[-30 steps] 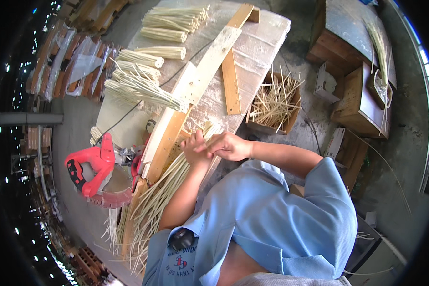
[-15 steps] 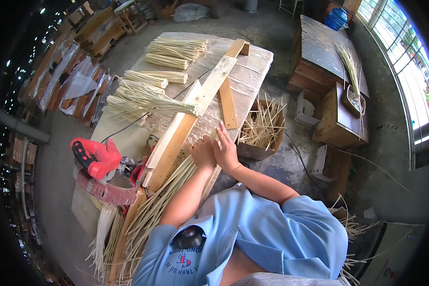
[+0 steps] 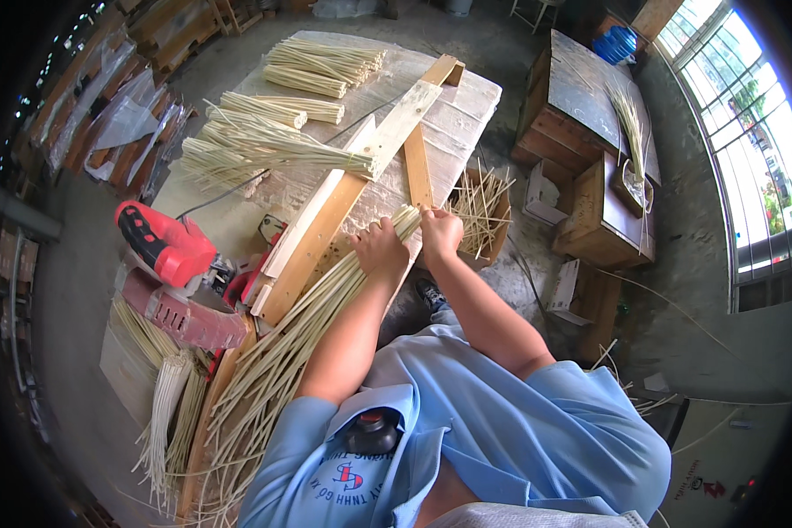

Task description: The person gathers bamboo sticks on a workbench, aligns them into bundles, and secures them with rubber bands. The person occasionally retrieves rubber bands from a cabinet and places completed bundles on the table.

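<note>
A long bundle of pale rattan-like canes (image 3: 317,319) runs along the wooden fence to the front of the table. My left hand (image 3: 382,250) is closed over this bundle near its far end, where the cut tips (image 3: 407,217) stick out past my fingers. Just right of those tips, my right hand (image 3: 442,232) is closed with its fingers pinched together beside the end of a short wooden strip (image 3: 417,167). What it pinches, if anything, is hidden. The long wooden fence (image 3: 312,251) lies left of both hands.
A red power saw (image 3: 172,251) stands at the table's left. Several cut cane bundles (image 3: 321,66) lie at the far side, and one loose-ended bundle (image 3: 282,148) crosses near the fence. A box of offcuts (image 3: 482,209) sits on the floor, right of the table (image 3: 466,101).
My hands were together with the right fingers stretched out; now they are apart. The right has closed beside the wooden strip, while the left grips the canes, whose tips now show.
</note>
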A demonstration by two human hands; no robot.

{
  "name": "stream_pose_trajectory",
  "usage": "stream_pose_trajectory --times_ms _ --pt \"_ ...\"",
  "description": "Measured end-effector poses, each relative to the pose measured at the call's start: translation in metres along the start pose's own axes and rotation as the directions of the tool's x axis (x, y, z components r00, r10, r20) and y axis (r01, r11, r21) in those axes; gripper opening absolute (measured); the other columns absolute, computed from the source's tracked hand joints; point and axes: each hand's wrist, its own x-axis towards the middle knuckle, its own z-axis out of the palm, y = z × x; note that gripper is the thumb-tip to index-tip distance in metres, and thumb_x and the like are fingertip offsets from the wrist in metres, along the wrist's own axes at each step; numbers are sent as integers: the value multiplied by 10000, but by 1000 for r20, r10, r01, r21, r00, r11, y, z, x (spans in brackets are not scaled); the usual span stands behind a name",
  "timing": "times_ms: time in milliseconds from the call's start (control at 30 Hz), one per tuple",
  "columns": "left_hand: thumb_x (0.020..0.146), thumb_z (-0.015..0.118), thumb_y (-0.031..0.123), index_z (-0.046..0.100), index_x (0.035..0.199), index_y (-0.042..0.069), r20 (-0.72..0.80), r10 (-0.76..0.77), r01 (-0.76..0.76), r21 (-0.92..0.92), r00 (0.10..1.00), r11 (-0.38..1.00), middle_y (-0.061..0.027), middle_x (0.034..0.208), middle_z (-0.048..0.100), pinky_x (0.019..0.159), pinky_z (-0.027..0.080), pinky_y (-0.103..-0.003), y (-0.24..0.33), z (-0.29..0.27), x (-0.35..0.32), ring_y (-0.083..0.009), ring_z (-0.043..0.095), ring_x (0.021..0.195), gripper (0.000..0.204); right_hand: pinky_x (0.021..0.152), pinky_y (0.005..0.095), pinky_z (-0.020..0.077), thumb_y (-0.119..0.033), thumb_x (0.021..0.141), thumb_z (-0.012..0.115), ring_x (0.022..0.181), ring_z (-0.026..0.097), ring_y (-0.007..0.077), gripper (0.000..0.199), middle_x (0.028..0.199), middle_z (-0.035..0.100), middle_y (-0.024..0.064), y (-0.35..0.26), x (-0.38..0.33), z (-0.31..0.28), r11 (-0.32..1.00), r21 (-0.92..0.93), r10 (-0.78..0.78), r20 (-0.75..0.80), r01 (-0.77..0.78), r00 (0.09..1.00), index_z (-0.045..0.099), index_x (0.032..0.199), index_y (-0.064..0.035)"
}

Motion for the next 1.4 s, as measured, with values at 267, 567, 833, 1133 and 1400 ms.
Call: stream_pose_trajectory --times_ms 267,567,833,1133,1400 --pt "806 714 216 614 1091 95 -102 20 -21 -3 995 1000 -134 1082 677 1033 361 -490 -6 7 0 -313 630 1082 325 641 270 630 -200 865 808 727 714 239 364 1005 675 194 -18 43 -13 880 139 364 413 -453 835 663 928 127" --pt "778 779 294 606 1110 84 -70 24 -24 0 997 1000 -132 1114 669 1029 368 -488 -7 10 2 -312 600 1127 429 622 237 622 -266 849 837 632 649 129 348 780 636 69 -42 75 -12 936 -273 350 653 -222 672 654 862 30" --pt "757 779 263 630 1051 85 -147 47 -42 37 988 998 -107 1016 671 968 402 -449 -3 11 3 -288 626 1018 375 524 292 536 -364 842 838 654 634 132 365 772 654 37 -45 114 20 838 -542 451 752 61 481 703 917 -33" --pt "720 793 227 627 1036 86 -206 33 -22 58 978 998 -82 964 666 902 418 -442 -1 14 4 -272 624 960 384 703 427 585 -321 833 821 792 667 168 318 923 703 74 -49 141 54 779 -553 519 833 295 192 740 983 -52" --pt "719 786 247 634 1054 80 -190 30 -25 28 981 999 -95 971 666 889 420 -436 1 10 6 -280 623 975 404 910 551 544 -285 876 773 965 680 254 363 1118 719 136 -55 162 80 734 -618 666 736 281 -120 714 1145 -48"
